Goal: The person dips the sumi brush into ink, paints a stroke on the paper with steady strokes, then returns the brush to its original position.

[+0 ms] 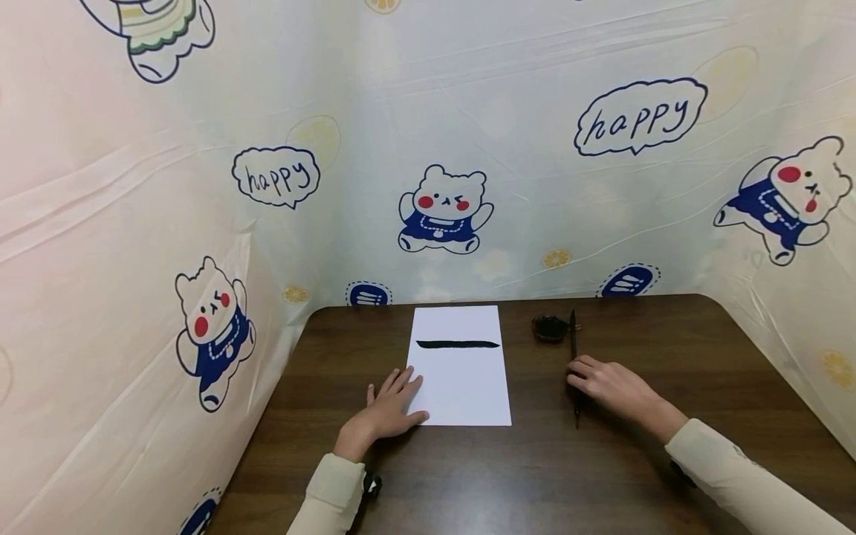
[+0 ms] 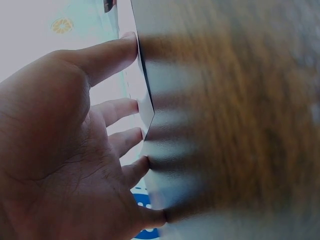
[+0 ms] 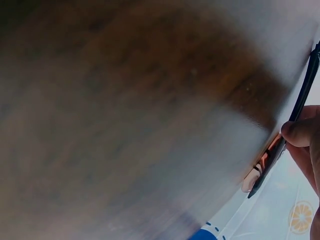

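A white sheet of paper (image 1: pixel 461 386) lies on the table with one thick black horizontal stroke (image 1: pixel 458 344) across its upper part. My left hand (image 1: pixel 386 410) rests on the sheet's lower left edge, fingers spread and mostly straight; in the left wrist view the thumb (image 2: pixel 112 55) touches the paper. To the right, my right hand (image 1: pixel 611 386) pinches a dark writing brush (image 1: pixel 573 345) between thumb and fingers. The brush lies low, almost along the tabletop, its far end beside a small dark ink dish (image 1: pixel 550 328). The right wrist view shows the brush (image 3: pixel 301 95) under the thumb.
The brown wooden table (image 1: pixel 481 483) has rounded far corners. A pale cloth (image 1: pixel 535 186) printed with bears and the word "happy" hangs behind it and on both sides. Bands with small devices sit at both wrists.
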{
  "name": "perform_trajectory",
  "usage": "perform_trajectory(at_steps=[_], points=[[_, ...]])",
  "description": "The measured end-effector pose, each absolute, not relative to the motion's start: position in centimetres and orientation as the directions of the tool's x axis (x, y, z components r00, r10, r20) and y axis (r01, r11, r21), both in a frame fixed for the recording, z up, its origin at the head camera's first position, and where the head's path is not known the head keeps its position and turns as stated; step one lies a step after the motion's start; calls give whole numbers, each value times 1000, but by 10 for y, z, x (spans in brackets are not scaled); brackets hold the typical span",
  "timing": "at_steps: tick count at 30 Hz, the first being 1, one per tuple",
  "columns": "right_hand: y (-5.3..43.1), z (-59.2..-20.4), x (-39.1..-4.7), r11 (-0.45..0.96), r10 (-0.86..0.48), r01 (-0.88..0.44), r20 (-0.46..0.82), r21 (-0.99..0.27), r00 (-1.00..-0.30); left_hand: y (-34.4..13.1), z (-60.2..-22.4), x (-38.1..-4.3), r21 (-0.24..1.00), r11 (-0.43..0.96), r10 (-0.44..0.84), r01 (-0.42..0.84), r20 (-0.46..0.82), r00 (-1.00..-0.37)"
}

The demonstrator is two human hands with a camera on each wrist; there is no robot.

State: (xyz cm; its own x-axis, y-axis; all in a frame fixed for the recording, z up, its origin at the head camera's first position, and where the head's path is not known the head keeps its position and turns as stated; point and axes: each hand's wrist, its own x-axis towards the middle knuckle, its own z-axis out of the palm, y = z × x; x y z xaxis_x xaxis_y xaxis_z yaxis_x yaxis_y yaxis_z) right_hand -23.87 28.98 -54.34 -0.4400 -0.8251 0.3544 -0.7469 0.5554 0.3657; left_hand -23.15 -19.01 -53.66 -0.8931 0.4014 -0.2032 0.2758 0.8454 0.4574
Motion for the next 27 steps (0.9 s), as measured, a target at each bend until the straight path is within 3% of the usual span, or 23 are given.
perform_trajectory(at_steps=[8, 17, 23, 27], points=[[291, -542, -237, 553, -827, -749, 350, 365, -440, -188, -529, -226, 455, 840, 416, 296, -187, -890], [293, -536, -234, 583, -806, -726, 371, 366, -461, -196, -549, -235, 465, 824, 433, 322, -152, -889], [297, -532, -233, 608, -780, -723, 418, 328, -466, -187, -523, -228, 435, 857, 402, 276, -231, -886], [299, -530, -233, 625, -762, -715, 442, 313, -472, -187, -523, -227, 439, 853, 405, 281, -218, -888]])
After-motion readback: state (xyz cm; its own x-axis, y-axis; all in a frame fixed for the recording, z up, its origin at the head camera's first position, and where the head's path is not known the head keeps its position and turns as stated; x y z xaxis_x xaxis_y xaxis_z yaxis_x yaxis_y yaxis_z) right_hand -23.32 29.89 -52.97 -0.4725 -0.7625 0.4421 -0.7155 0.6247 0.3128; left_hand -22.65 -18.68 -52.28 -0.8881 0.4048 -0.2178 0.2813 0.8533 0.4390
